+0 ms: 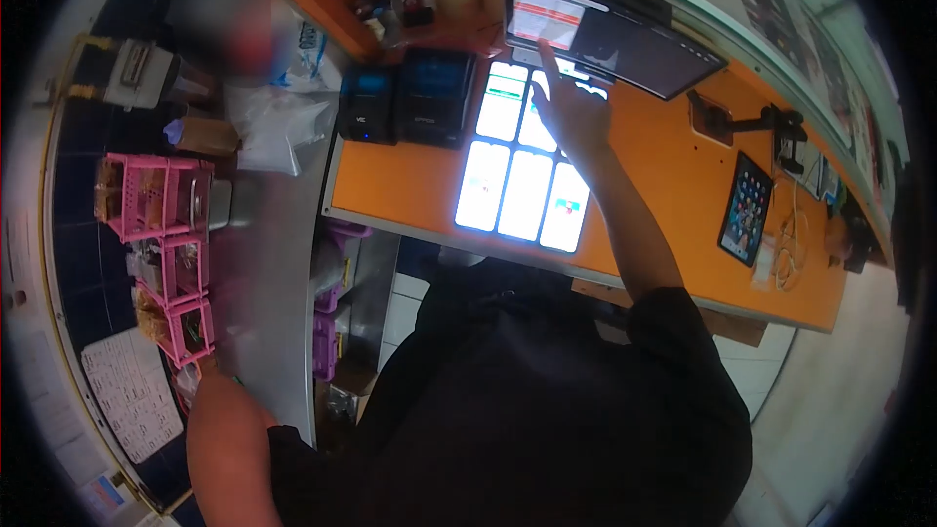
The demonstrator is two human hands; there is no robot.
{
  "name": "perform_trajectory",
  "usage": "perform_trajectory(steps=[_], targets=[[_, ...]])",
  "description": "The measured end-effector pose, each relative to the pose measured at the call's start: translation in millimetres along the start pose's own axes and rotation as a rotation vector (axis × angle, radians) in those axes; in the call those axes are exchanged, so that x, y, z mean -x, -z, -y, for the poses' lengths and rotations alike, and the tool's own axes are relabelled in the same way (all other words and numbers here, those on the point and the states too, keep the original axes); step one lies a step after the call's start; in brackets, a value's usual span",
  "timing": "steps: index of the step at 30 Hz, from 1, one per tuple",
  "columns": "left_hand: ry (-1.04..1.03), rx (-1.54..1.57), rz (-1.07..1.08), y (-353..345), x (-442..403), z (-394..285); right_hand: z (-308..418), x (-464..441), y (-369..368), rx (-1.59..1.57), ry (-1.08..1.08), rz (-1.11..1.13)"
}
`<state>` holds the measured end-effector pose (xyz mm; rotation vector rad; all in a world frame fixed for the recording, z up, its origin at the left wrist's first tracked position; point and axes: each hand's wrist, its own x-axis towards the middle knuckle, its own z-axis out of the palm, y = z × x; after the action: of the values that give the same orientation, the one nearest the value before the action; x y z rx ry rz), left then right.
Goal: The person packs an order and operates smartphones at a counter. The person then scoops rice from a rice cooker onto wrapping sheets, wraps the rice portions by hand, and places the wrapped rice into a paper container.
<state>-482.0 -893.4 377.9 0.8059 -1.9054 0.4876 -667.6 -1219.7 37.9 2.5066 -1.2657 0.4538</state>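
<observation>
My right hand reaches over the orange counter with its index finger stretched up to the lower edge of a touchscreen monitor. The finger appears to touch the lit left part of the screen. Its thumb stands apart, and nothing shows in the grasp. Beneath the hand, several lit phones lie in two rows, the upper ones partly covered by it. My left arm is bent at the lower left beside the metal counter; its hand does not show.
Two black printers stand left of the phones on the orange counter. A tablet, cables and a phone stand are at the right. Pink baskets and a white plastic bag sit along the left counter.
</observation>
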Motion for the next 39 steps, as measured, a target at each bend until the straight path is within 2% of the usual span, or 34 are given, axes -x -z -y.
perform_trajectory(steps=[4,6,8,10,11,12,14,16,17,20,22,24,35,37,39], targets=[[0.02,-0.031,-0.01,7.7,5.1,-1.6,5.2,-0.7,-2.0,-0.06,-0.041,0.047],[0.029,-0.038,-0.013,9.7,6.9,-1.3,10.8,6.4,0.2,-0.166,-0.084,-0.028],[0.039,-0.039,-0.025,12.7,9.3,2.0,17.5,22.8,5.2,-0.212,-0.077,-0.008],[0.042,-0.026,-0.039,17.1,12.0,8.5,24.4,46.7,1.0,-0.353,-0.095,0.12],[0.046,-0.029,-0.039,17.1,13.8,8.7,29.6,57.2,4.0,-0.244,-0.04,0.222],[0.05,-0.021,-0.042,18.7,14.6,10.8,32.3,69.7,2.2,-0.358,-0.045,0.251],[0.043,-0.009,-0.052,19.5,16.9,17.0,42.9,93.2,-5.3,-0.275,-0.056,0.405],[0.035,0.001,-0.063,21.0,19.0,22.0,52.1,108.8,2.7,-0.251,-0.016,0.408],[0.035,-0.001,-0.066,22.5,19.2,24.1,57.1,107.5,11.7,-0.362,-0.083,0.481],[0.027,0.012,-0.07,23.7,20.3,29.1,66.4,106.6,19.3,-0.444,-0.174,0.572],[0.022,0.019,-0.075,24.7,20.9,33.6,67.4,106.5,12.5,-0.459,-0.169,0.495],[0.009,0.017,-0.075,27.6,19.2,33.9,69.2,97.9,9.6,-0.363,-0.158,0.583],[-0.012,0.009,-0.062,31.7,19.9,40.9,70.3,79.3,-17.3,-0.43,-0.198,0.454],[-0.012,0.007,-0.053,32.9,21.3,41.5,76.0,84.9,-13.0,-0.411,-0.161,0.514],[-0.01,-0.004,-0.059,31.2,22.7,41.0,82.3,92.9,-18.3,-0.393,-0.133,0.481]])
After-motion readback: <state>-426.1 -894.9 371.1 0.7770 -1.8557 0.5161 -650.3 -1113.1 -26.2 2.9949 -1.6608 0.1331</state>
